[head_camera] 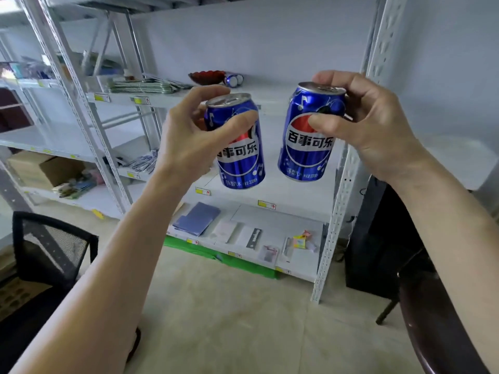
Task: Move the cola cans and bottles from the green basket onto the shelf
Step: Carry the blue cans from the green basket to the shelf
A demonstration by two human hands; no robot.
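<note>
Two bare forearms are seen reaching up from the bottom edge. A blue cola can (239, 147) is gripped by the left hand (189, 139), fingers curled over the rim from behind and thumb pressed across the front near the top. A second blue cola can (310, 136) is gripped by the right hand (370, 125), fingers hooked over the lid, thumb laid across the logo. Both cans are held upright in the air, slightly tilted, side by side but apart, in front of the white shelf (270, 197), at about the height of its middle board. Neither can is touching a board.

A black mesh chair (51, 247) is seen low on the left, and a dark chair back (432, 319) low on the right. The floor (229, 319) is pale tile.

Further in, the shelf's lowest board is seen carrying a blue folder (197, 218), white packets (224, 232) and small coloured items (301, 241); a green strip (216, 256) runs along its front edge. Yellow price tags (203, 191) are fixed to the board edges.

Farthest back, on the upper board, a red glass dish (206, 76) is seen with two cans lying on their sides (234, 80) just beside it, ends facing out. Folded green cloths (140, 87) lie to the left. A cardboard box (46, 168) is seen on a neighbouring rack at far left.
</note>
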